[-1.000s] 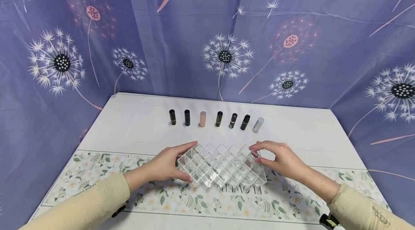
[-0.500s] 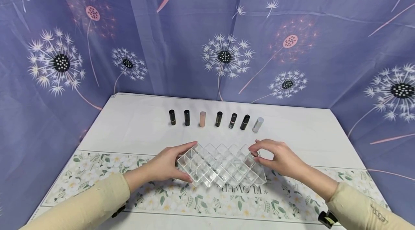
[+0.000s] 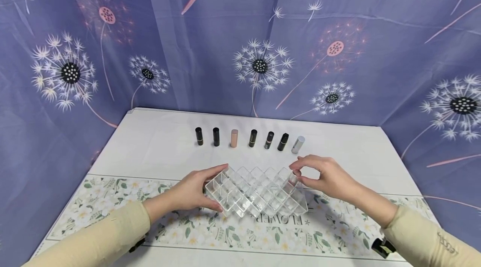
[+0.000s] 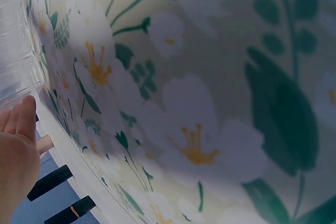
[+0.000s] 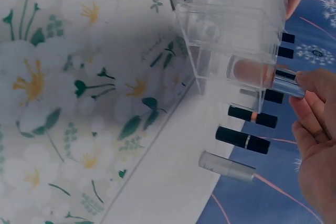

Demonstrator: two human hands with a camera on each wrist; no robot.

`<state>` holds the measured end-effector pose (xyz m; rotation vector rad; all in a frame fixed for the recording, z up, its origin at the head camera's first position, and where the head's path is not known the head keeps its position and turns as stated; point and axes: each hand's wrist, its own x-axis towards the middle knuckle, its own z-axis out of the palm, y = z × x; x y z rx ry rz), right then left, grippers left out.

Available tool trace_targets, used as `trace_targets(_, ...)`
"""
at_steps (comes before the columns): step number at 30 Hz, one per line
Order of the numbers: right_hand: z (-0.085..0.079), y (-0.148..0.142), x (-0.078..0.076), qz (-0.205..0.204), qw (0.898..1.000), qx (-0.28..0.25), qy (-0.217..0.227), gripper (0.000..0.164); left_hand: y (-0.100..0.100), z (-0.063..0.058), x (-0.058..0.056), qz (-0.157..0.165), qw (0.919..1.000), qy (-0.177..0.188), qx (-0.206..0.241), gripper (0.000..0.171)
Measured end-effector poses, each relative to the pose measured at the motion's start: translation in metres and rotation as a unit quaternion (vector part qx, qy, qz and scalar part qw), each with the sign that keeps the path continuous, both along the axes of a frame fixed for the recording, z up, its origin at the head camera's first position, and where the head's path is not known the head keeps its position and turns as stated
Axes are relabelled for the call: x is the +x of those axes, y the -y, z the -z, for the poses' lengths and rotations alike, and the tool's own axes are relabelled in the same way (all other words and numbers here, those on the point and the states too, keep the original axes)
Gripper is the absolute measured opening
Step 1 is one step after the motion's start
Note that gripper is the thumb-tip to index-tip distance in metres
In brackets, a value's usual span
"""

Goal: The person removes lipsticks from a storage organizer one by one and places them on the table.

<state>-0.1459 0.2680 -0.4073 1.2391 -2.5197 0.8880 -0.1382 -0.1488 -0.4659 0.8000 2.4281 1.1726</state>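
A clear acrylic lipstick organizer (image 3: 255, 194) with diamond-shaped compartments stands on the flowered strip. My left hand (image 3: 191, 189) grips its left end, thumb at the near corner and fingers at the far one. At the far right corner my right hand (image 3: 328, 175) pinches a lipstick (image 5: 286, 83) by its shiny silver end between thumb and fingers. In the right wrist view, the lipstick's see-through, pinkish lower part sits behind the organizer's clear walls, while the silver end sticks out above the rim.
Behind the organizer several lipsticks stand in a row: black ones, a rose-pink one (image 3: 234, 138) and a silver one (image 3: 298, 144) at the right end. A purple dandelion-print curtain (image 3: 210, 49) rises behind the white table (image 3: 150, 141).
My right hand has risen slightly at the organizer's far right corner, and the lipstick's silver end has come up with it. The left hand and the organizer stay almost in place.
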Motion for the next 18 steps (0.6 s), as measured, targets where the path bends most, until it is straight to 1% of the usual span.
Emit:
trace_targets(5, -0.009, 0.001, -0.002, -0.013, 1.000, -0.013, 0.000, 0.046, 0.000, 0.000, 0.000, -0.001, 1.0000, -0.002, 0.000, 0.120)
trace_targets(10, -0.016, 0.000, -0.004, -0.022, 1.000, -0.020, 0.006, 0.052, 0.000, 0.000, 0.000, -0.001, 1.0000, -0.006, -0.001, 0.120)
trace_targets(14, -0.022, 0.000, -0.004, -0.016, 1.000, -0.015, 0.019, 0.053, 0.000, 0.000, 0.001, 0.000, 1.0000, -0.007, -0.003, 0.120)
trace_targets(18, -0.026, 0.000, -0.002, 0.002, 0.999, -0.003, 0.037, 0.050, 0.001, 0.000, 0.001, 0.001, 1.0000, -0.007, -0.005, 0.119)
